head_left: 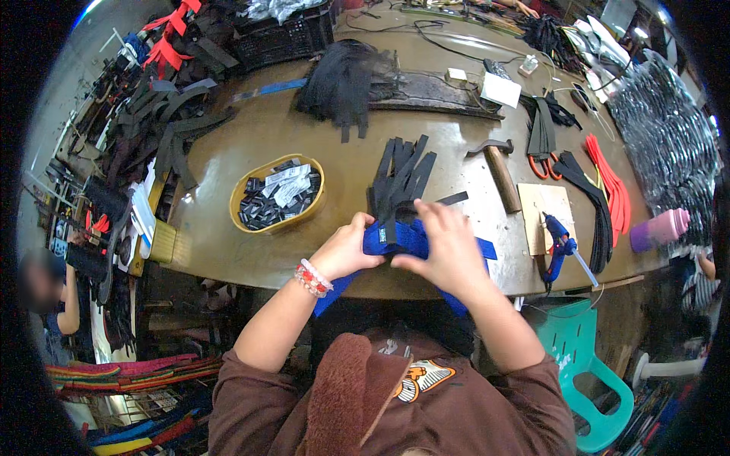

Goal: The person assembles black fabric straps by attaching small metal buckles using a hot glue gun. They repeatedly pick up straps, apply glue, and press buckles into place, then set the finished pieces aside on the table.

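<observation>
Blue webbing straps (372, 239) lie bunched at the near edge of the table, their ends hanging over it. A small dark label sits on the blue webbing. My left hand (346, 247) grips the left part of the bunch between thumb and fingers. Over its right part is my right hand (449, 247), fingers and thumb spread apart and slightly blurred. Just beyond the hands, a bundle of black webbing strips (399, 175) fans out on the table. A yellow basin (318, 201) of small black pieces and clear packets stands to the left.
A hammer (502, 178), a blue glue gun (559, 247) on a board (536, 197), and orange-handled scissors (544, 163) lie on the right. Beyond them are orange straps (612, 182) and a pink-purple bottle (658, 230). A green chair (601, 395) stands below. Another person sits far left.
</observation>
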Demonstrator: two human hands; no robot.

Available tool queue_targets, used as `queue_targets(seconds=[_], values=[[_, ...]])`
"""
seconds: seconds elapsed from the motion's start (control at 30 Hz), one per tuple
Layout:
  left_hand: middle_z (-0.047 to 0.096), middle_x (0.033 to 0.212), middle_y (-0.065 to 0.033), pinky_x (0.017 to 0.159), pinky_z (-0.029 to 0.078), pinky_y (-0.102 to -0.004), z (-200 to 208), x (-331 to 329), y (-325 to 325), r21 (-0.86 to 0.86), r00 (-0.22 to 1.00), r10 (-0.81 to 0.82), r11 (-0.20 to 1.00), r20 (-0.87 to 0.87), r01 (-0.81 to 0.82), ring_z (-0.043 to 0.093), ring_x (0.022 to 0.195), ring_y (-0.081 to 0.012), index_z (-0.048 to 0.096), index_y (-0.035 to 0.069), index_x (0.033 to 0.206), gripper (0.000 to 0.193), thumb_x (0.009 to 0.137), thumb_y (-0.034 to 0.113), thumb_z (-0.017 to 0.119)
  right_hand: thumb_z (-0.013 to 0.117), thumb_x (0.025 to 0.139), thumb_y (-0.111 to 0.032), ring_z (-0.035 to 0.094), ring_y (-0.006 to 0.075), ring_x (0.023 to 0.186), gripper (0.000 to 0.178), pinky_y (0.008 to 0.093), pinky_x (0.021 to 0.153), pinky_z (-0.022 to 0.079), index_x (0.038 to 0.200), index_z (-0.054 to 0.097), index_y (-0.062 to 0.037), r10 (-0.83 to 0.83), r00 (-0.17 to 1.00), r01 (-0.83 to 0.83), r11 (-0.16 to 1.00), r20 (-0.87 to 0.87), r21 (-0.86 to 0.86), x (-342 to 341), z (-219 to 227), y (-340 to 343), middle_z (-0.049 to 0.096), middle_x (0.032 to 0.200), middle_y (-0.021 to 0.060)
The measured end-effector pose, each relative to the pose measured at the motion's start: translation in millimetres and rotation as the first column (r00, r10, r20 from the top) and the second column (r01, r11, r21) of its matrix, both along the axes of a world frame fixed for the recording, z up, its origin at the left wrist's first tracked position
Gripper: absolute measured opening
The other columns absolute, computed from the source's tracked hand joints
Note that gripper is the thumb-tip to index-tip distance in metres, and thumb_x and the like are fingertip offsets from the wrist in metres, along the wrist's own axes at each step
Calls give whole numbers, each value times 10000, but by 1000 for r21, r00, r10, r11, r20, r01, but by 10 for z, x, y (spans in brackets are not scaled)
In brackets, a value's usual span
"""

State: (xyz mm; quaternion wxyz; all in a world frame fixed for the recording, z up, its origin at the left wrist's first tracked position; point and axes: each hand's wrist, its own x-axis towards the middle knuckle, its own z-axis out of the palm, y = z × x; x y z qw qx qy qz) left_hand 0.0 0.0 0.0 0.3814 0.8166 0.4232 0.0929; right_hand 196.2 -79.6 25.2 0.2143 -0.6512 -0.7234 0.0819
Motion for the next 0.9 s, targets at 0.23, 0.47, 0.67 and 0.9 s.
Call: queue_targets(seconds=[0.23,0.47,0.67,0.9], values=[[613,977,-233,825,483,-423,-41,-45,-111,232,996,53,972,-77,-33,604,950,-369,470,-26,1074,573,660,238,766,790,639,-278,538,323,987,469,434,843,402,993,579,-52,-35,999,35,999,29,-9,-98,-127,80,541,985,132],[604,945,-207,791,486,-435,-93,81,-172,340,989,86,940,-117,-41,595,917,-373,474,-7,1008,498,647,192,754,802,636,-316,548,351,984,579,458,812,425,1036,524,-2,-10,971,81,955,240,-287,-23,-71,109,564,995,163],[595,956,-220,783,487,-436,-123,203,-169,476,990,131,868,53,-140,589,913,-383,461,-15,1001,456,640,56,732,720,698,-235,597,395,901,589,459,778,480,1158,435,-3,71,997,-68,972,8,-223,-114,-28,100,603,946,222],[605,910,-214,752,504,-456,-161,-140,-108,280,977,189,947,-95,-156,606,858,-390,482,2,936,351,691,112,708,693,734,-378,600,387,938,627,452,801,483,1198,470,-20,95,978,-4,896,184,-443,270,290,-343,611,982,224]])
